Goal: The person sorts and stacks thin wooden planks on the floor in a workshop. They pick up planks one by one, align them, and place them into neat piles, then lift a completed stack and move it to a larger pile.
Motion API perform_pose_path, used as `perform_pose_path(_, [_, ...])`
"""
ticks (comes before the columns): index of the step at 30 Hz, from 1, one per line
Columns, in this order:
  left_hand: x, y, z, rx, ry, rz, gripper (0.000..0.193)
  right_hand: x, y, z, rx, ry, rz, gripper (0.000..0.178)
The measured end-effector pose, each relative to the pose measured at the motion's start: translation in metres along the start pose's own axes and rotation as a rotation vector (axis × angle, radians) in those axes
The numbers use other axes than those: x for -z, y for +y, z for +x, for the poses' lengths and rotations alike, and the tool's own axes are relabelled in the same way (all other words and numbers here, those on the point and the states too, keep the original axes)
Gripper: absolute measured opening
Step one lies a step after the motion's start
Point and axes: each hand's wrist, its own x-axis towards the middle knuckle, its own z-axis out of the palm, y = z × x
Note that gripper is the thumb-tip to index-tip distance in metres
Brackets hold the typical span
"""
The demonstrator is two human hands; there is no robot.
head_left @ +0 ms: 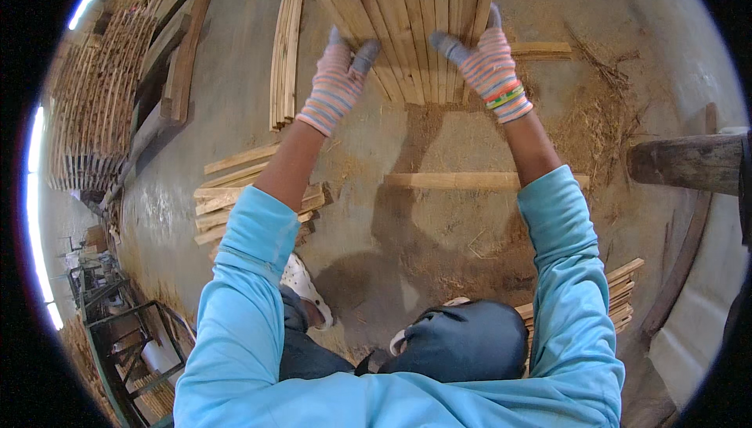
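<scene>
Both my arms (536, 150) reach forward, the blue sleeves (249, 232) ending partway down the forearms. My gloved left hand (338, 79) is at the left edge of the wooden slats (415, 13), my gloved right hand (492, 68) at their right edge, thumbs (366, 57) turned inward, apart from the fingers (495, 18). I cannot tell whether either grips. The slats lie side by side ahead of me.
</scene>
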Motion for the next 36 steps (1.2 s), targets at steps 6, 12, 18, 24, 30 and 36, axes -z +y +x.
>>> perform_pose_path(6, [0.043,-0.072,0.034,-0.584,-0.157,1.115,0.051,-0.067,0.055,-0.021,-0.295,-0.021,-0.163,0.091])
perform_pose_path(12, [0.079,0.009,0.063,-0.564,-0.13,1.351,0.055,-0.127,0.033,0.018,-0.273,-0.073,0.277,0.094])
perform_pose_path(18, [0.168,0.084,0.124,-0.402,-0.263,1.378,0.061,-0.254,-0.014,0.053,-0.367,-0.076,0.463,0.095])
perform_pose_path(24, [0.237,0.105,0.205,-0.285,-0.247,1.475,0.066,-0.346,-0.005,0.103,-0.475,-0.235,0.425,0.088])
perform_pose_path(30, [0.257,0.077,0.248,-0.339,-0.026,1.601,0.031,-0.41,0.003,0.14,-0.687,-0.373,-0.708,0.098])
perform_pose_path(36, [0.274,0.114,0.211,-0.418,-0.076,1.536,0.064,-0.412,0.026,0.147,-0.623,-0.428,-0.656,0.104])
